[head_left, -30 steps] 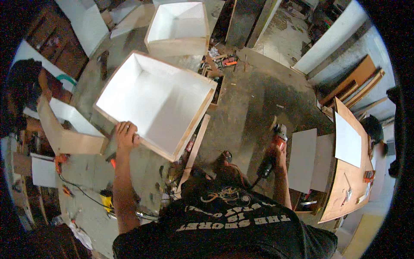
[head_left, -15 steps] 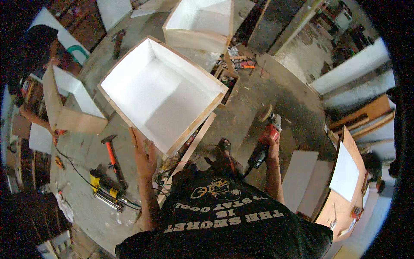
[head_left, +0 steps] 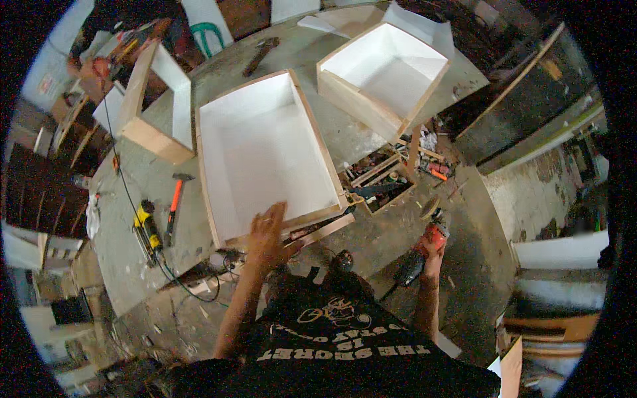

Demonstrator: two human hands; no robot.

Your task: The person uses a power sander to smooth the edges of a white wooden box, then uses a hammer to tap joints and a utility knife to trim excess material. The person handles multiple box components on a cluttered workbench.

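Before me lies a wooden drawer box point(head_left: 275, 149) with a white inside and bare wood rims. At its near rim is my left hand point(head_left: 267, 240), fingers stretched out over the edge and the thumb pointing right; whether it presses on the wood I cannot tell. Off to the right, my right hand point(head_left: 432, 247) is closed around a red and black angle grinder point(head_left: 424, 244). A round, tan disc point(head_left: 430, 208) is on the grinder's head, turned away from me and apart from the box.
A second white-lined box point(head_left: 385, 73) stands at the far right of the table point(head_left: 149, 278), and an open wooden frame point(head_left: 159, 106) at the left, near another person. An orange-handled hammer point(head_left: 175, 205) and a yellow-black tool point(head_left: 147, 225) with a cord lie left. A tool crate point(head_left: 391, 179) sits right.
My left hand has moved from the box's left corner to its near rim. The box now sits turned more squarely to me. The view has swung right; the grinder stays in my right hand.
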